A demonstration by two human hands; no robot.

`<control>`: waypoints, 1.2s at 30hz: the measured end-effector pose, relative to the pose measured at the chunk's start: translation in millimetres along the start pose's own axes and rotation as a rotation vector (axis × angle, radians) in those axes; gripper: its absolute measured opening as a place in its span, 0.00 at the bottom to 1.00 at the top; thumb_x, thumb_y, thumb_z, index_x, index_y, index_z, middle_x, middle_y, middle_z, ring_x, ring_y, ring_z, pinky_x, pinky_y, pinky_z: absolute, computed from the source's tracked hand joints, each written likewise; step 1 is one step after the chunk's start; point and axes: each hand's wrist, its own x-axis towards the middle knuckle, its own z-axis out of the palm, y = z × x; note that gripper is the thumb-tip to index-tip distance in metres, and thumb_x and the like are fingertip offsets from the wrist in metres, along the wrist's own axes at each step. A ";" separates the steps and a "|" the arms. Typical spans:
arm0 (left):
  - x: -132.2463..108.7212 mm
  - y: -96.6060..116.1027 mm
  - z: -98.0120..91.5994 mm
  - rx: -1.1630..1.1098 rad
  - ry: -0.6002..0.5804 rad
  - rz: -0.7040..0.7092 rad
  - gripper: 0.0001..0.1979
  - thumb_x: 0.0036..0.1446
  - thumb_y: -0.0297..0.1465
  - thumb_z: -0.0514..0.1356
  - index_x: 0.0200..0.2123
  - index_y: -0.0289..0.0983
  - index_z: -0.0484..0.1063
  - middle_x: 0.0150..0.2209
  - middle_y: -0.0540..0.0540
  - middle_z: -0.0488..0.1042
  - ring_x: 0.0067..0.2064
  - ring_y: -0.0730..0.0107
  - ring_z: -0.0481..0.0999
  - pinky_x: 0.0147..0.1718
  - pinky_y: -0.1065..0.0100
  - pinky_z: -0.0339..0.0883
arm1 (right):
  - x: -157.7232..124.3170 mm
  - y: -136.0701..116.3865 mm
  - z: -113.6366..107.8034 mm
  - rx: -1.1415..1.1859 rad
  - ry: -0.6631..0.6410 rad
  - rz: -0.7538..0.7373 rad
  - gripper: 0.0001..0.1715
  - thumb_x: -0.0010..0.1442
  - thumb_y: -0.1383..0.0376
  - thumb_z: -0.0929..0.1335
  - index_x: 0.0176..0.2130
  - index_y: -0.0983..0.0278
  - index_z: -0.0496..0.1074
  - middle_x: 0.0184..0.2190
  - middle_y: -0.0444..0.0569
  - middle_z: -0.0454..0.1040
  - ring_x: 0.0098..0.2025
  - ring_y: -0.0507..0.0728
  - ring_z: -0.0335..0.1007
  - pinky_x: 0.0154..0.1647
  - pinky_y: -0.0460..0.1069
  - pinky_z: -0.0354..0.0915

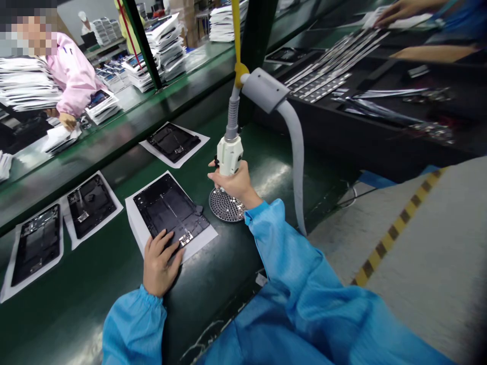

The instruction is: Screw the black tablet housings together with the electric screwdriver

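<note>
My left hand (160,261) lies flat with fingers spread on the near corner of a black panel (167,205), which rests on a white sheet (134,223) on the green belt. My right hand (233,182) is wrapped round the white body of a hanging electric screwdriver (230,153). The tool's tip is hidden behind my hand, over a round perforated screw tray (224,207) just right of the panel. A grey hose (297,147) and a yellow cord (236,35) run up from the tool.
More black panels on white sheets (90,205), (37,243), (173,142) lie along the green belt (213,274). A person in a pink coat (72,73) works across the line among stacks of white sheets (28,83). Another person's hand (399,11) reaches over metal strips (331,66) at top right.
</note>
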 end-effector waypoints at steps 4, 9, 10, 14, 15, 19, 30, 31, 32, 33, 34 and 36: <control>-1.0 -2.1 3.2 -0.005 -0.008 -0.024 0.08 0.60 0.33 0.61 0.40 0.38 0.76 0.48 0.40 0.77 0.55 0.51 0.72 0.56 0.46 0.60 | 0.5 -1.2 -2.3 -0.026 -0.003 -0.018 0.11 0.42 0.67 0.72 0.31 0.66 0.72 0.13 0.37 0.66 0.15 0.50 0.62 0.20 0.49 0.63; 1.0 5.6 9.5 0.036 -0.038 -0.136 0.12 0.61 0.36 0.59 0.45 0.39 0.76 0.51 0.39 0.75 0.57 0.50 0.70 0.55 0.45 0.60 | -16.5 -11.2 5.3 0.021 0.000 -0.105 0.11 0.44 0.67 0.72 0.32 0.63 0.72 0.13 0.37 0.67 0.15 0.50 0.62 0.20 0.49 0.64; 1.8 8.1 9.9 0.048 -0.060 -0.152 0.12 0.62 0.36 0.59 0.45 0.39 0.76 0.52 0.39 0.74 0.58 0.50 0.69 0.56 0.44 0.60 | -23.3 -13.3 10.8 0.044 -0.026 -0.109 0.11 0.45 0.66 0.72 0.33 0.63 0.72 0.13 0.37 0.67 0.15 0.50 0.62 0.20 0.49 0.64; 4.6 15.6 8.7 0.082 -0.146 -0.181 0.12 0.63 0.36 0.57 0.46 0.42 0.77 0.55 0.39 0.71 0.61 0.47 0.64 0.57 0.40 0.56 | -56.7 -18.7 41.6 0.085 -0.252 -0.037 0.12 0.47 0.65 0.71 0.35 0.63 0.72 0.15 0.37 0.68 0.16 0.50 0.64 0.21 0.49 0.65; 5.1 17.0 7.9 0.092 -0.151 -0.191 0.13 0.63 0.36 0.57 0.46 0.42 0.77 0.57 0.38 0.69 0.62 0.46 0.62 0.57 0.38 0.55 | -64.7 -19.2 49.7 0.087 -0.308 -0.030 0.12 0.47 0.65 0.71 0.35 0.63 0.72 0.15 0.38 0.68 0.16 0.50 0.64 0.22 0.49 0.66; 5.9 21.7 5.9 0.101 -0.155 -0.213 0.14 0.62 0.38 0.57 0.47 0.43 0.78 0.60 0.36 0.64 0.65 0.43 0.57 0.57 0.37 0.53 | -85.9 -17.2 72.2 0.060 -0.409 -0.005 0.11 0.49 0.64 0.71 0.35 0.64 0.71 0.17 0.38 0.68 0.20 0.50 0.65 0.28 0.50 0.69; 7.1 26.2 9.1 0.045 -0.208 -0.248 0.14 0.63 0.37 0.55 0.48 0.43 0.77 0.59 0.38 0.65 0.65 0.45 0.56 0.59 0.36 0.50 | -93.8 -5.8 76.2 0.019 -0.501 0.067 0.12 0.48 0.61 0.71 0.33 0.63 0.69 0.18 0.40 0.68 0.21 0.51 0.66 0.30 0.52 0.71; 7.1 26.4 9.1 0.040 -0.214 -0.247 0.14 0.63 0.37 0.55 0.47 0.43 0.77 0.59 0.38 0.65 0.65 0.45 0.56 0.59 0.36 0.50 | -93.9 -6.0 75.9 0.007 -0.514 0.060 0.10 0.48 0.61 0.71 0.30 0.62 0.68 0.18 0.40 0.68 0.22 0.52 0.66 0.31 0.53 0.72; 7.1 26.6 9.1 0.035 -0.219 -0.247 0.14 0.63 0.37 0.55 0.47 0.43 0.77 0.59 0.37 0.65 0.65 0.45 0.56 0.59 0.36 0.50 | -94.0 -6.3 75.6 -0.006 -0.527 0.056 0.10 0.48 0.61 0.71 0.28 0.62 0.67 0.18 0.41 0.68 0.22 0.52 0.67 0.33 0.53 0.72; 7.1 26.7 9.0 0.030 -0.225 -0.248 0.14 0.63 0.37 0.55 0.47 0.42 0.77 0.59 0.37 0.65 0.65 0.44 0.56 0.59 0.35 0.50 | -94.2 -6.7 75.4 -0.016 -0.537 0.055 0.10 0.48 0.61 0.71 0.27 0.62 0.67 0.17 0.41 0.68 0.22 0.52 0.67 0.33 0.53 0.73; 7.2 26.8 9.0 0.027 -0.231 -0.251 0.14 0.63 0.37 0.55 0.47 0.42 0.77 0.59 0.37 0.65 0.65 0.44 0.55 0.59 0.35 0.49 | -94.5 -7.1 75.4 -0.022 -0.544 0.057 0.10 0.48 0.61 0.72 0.27 0.62 0.67 0.17 0.41 0.67 0.22 0.52 0.68 0.34 0.53 0.73; 7.1 26.8 9.2 0.021 -0.238 -0.258 0.14 0.63 0.37 0.55 0.47 0.42 0.77 0.59 0.38 0.65 0.66 0.45 0.55 0.60 0.35 0.48 | -95.3 -7.6 75.6 -0.021 -0.546 0.058 0.10 0.48 0.62 0.72 0.28 0.62 0.67 0.18 0.40 0.67 0.24 0.53 0.69 0.36 0.54 0.73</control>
